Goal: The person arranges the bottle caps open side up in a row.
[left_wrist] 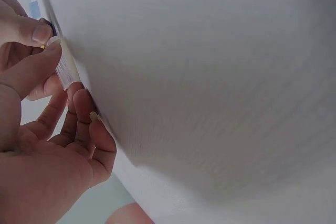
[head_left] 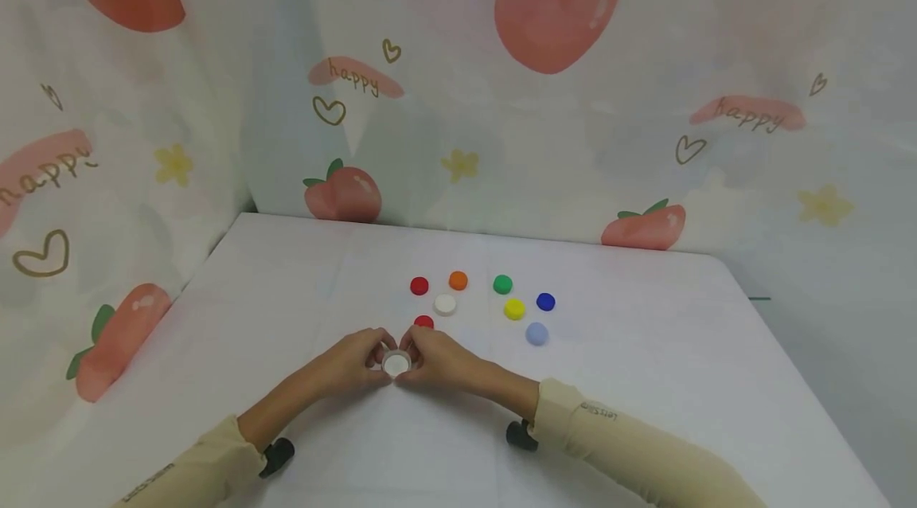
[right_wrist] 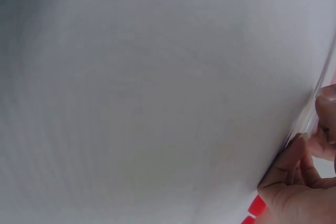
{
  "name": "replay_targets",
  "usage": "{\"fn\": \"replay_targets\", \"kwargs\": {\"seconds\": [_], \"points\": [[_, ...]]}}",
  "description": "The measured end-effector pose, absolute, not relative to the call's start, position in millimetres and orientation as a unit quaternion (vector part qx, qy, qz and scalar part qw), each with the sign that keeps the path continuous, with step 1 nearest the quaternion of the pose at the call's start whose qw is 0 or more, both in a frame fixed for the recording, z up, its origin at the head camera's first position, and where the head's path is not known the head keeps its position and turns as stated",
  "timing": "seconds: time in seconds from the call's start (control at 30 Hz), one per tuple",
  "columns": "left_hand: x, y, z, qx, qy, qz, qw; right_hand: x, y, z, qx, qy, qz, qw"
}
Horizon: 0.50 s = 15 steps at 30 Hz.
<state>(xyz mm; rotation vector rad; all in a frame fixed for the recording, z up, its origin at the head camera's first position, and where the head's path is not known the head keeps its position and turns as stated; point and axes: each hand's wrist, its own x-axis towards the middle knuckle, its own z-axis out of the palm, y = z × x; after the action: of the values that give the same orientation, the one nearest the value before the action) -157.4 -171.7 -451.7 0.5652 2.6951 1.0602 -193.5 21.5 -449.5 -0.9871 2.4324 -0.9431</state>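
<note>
Both hands hold a small round tub [head_left: 396, 365] with a pale translucent wall and a white inside, low at the table's surface. From the left side, my left hand [head_left: 356, 361] pinches its rim between thumb and fingers. Opposite it, my right hand [head_left: 442, 361] does the same, the fingertips of both hands nearly meeting. In the left wrist view the tub's ridged side [left_wrist: 67, 69] shows between the fingers. The right wrist view shows only a sliver of it, mostly hidden by the hands. Just beyond the right hand lies a red disc [head_left: 423, 322], partly covered by it.
Several coloured round pieces lie farther back on the white table [head_left: 645, 349]: red [head_left: 419, 286], orange [head_left: 458, 280], white [head_left: 445, 304], green [head_left: 503, 284], yellow [head_left: 514, 309], dark blue [head_left: 546, 302] and light blue [head_left: 536, 334]. A patterned curtain [head_left: 430, 118] hangs behind.
</note>
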Motion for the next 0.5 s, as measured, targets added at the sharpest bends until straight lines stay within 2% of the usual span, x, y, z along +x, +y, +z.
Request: {"fn": "replay_targets", "kwargs": {"seconds": [0.5], "points": [[-158.9,-171.7,-449.3,0.178,0.911,0.350,0.125,-196.3,23.7,-448.6,-0.353,0.859,-0.320,0.189]]}}
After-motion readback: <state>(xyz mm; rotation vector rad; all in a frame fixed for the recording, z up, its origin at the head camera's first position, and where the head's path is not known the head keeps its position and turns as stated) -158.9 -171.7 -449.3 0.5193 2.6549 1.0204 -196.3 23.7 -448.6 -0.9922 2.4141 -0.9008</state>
